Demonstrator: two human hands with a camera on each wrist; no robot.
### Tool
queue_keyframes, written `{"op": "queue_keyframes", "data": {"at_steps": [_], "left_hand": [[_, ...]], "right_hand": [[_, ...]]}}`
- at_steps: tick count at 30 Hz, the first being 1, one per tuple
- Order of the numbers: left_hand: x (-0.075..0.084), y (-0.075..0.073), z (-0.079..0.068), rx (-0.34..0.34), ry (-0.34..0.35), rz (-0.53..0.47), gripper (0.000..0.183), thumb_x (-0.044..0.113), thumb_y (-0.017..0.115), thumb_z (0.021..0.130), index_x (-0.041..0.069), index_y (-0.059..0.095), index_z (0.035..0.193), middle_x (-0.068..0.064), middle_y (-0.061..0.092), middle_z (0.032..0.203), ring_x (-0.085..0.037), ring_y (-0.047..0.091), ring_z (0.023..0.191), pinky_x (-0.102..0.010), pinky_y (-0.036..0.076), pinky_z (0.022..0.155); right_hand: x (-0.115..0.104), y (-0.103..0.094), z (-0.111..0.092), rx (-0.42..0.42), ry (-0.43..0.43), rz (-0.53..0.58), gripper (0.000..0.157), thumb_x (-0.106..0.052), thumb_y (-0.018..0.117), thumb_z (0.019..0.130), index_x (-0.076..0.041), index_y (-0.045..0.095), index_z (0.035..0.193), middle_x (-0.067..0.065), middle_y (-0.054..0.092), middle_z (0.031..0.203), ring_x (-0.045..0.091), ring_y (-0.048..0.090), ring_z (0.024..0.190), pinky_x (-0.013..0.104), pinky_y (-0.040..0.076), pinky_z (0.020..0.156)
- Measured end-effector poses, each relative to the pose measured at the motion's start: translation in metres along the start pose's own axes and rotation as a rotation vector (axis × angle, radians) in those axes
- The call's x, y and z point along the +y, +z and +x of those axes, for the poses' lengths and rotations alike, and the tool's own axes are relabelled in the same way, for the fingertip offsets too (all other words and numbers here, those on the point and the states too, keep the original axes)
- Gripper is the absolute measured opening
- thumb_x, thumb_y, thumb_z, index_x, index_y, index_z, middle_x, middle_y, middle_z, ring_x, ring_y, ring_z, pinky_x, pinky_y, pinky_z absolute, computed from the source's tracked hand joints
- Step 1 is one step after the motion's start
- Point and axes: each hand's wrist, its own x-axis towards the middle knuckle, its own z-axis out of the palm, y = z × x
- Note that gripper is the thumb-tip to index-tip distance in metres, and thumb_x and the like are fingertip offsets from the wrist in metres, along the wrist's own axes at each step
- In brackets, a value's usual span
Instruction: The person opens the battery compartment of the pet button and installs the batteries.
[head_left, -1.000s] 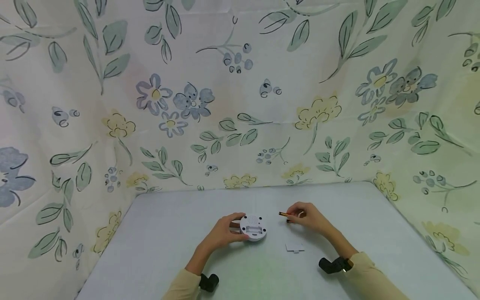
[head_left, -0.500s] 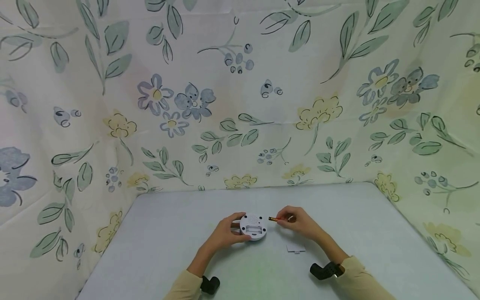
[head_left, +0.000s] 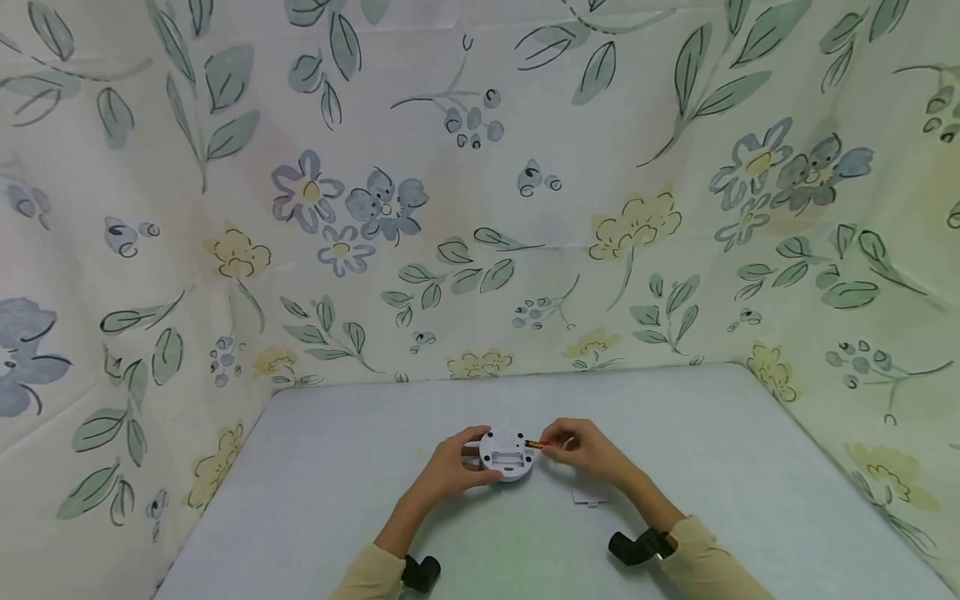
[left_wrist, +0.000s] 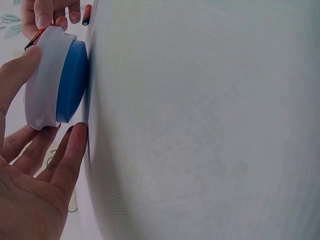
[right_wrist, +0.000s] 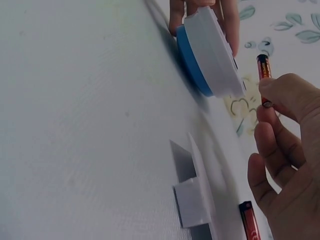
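My left hand (head_left: pixel 450 463) grips a round white device (head_left: pixel 501 440) by its rim, thumb on the near side and fingers on the far side. The device lies with its blue part (left_wrist: pixel 72 82) down and its bare battery compartment (head_left: pixel 507 458) facing up. Between thumb and forefinger my right hand (head_left: pixel 588 451) pinches a small battery (right_wrist: pixel 264 67), its free end over the right part of the device in the head view. A second battery (right_wrist: pixel 249 220) lies on the table below the right hand; the hand hides it in the head view.
A white battery cover (head_left: pixel 589 498) with a small tab lies on the table to the right of the device, nearer me. The white table (head_left: pixel 337 467) ends at a floral cloth (head_left: pixel 480 292) at the back and sides. Each wrist wears a black camera.
My right hand has moved left and slightly toward me with the pinched battery, from beside the device to its right edge. The left hand and device have stayed in place.
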Motion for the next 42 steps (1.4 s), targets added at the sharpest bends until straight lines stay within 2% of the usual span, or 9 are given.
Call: {"op": "queue_keyframes", "data": {"at_steps": [5,13,17,22,30,37,42], "left_hand": [[0.0,0.0,-0.001,0.002,-0.001,0.0,0.075,0.022,0.089,0.082,0.006,0.052,0.146,-0.014,0.053,0.143,-0.032,0.062,0.116,-0.034,0.057,0.086],[0.002,-0.001,-0.001,-0.005,0.01,-0.015,0.074,0.022,0.088,0.083,0.005,0.052,0.146,-0.015,0.053,0.144,-0.033,0.062,0.116,-0.033,0.057,0.085],[0.003,-0.001,-0.002,-0.006,0.01,-0.017,0.074,0.021,0.088,0.083,0.004,0.052,0.145,-0.015,0.053,0.143,-0.032,0.063,0.115,-0.032,0.057,0.084],[0.002,-0.001,-0.002,-0.004,0.01,-0.019,0.074,0.02,0.088,0.083,0.004,0.052,0.145,-0.016,0.053,0.143,-0.032,0.063,0.115,-0.031,0.057,0.084],[0.004,-0.001,-0.002,-0.004,0.011,-0.024,0.074,0.021,0.088,0.083,0.004,0.052,0.145,-0.015,0.054,0.143,-0.032,0.063,0.115,-0.033,0.057,0.085],[0.003,-0.002,-0.002,-0.008,0.018,-0.03,0.073,0.022,0.087,0.084,0.004,0.052,0.146,-0.016,0.053,0.143,-0.032,0.063,0.115,-0.031,0.057,0.085],[0.002,-0.002,-0.002,-0.014,0.031,-0.017,0.074,0.023,0.087,0.085,0.004,0.051,0.146,-0.017,0.053,0.144,-0.032,0.064,0.114,-0.03,0.056,0.085]], "right_hand": [[-0.001,0.005,0.002,-0.005,0.017,0.008,0.01,-0.006,0.073,0.095,-0.007,0.072,0.105,0.002,0.067,0.094,0.019,0.059,0.081,0.028,0.053,0.068],[-0.003,0.011,0.008,-0.012,0.0,-0.009,0.012,-0.004,0.074,0.094,-0.011,0.073,0.104,-0.002,0.068,0.093,0.017,0.06,0.08,0.03,0.053,0.069],[-0.004,0.014,0.011,-0.024,-0.023,-0.005,0.013,-0.001,0.073,0.094,-0.008,0.072,0.105,-0.004,0.068,0.095,0.017,0.059,0.081,0.03,0.053,0.069],[-0.002,0.017,0.013,-0.035,-0.04,-0.026,0.01,-0.006,0.072,0.095,-0.007,0.072,0.106,-0.004,0.067,0.094,0.016,0.059,0.081,0.03,0.054,0.07],[-0.002,0.018,0.014,-0.024,-0.003,-0.039,0.008,-0.014,0.074,0.096,-0.014,0.072,0.104,-0.006,0.067,0.093,0.015,0.06,0.082,0.029,0.054,0.071],[-0.004,0.023,0.017,-0.017,-0.098,-0.02,0.01,-0.008,0.075,0.094,-0.01,0.073,0.103,0.004,0.069,0.095,0.015,0.06,0.082,0.029,0.054,0.07],[-0.003,0.03,0.022,-0.002,-0.128,-0.084,0.012,-0.01,0.079,0.09,-0.016,0.075,0.1,-0.007,0.067,0.094,0.013,0.059,0.082,0.029,0.054,0.07]]}}
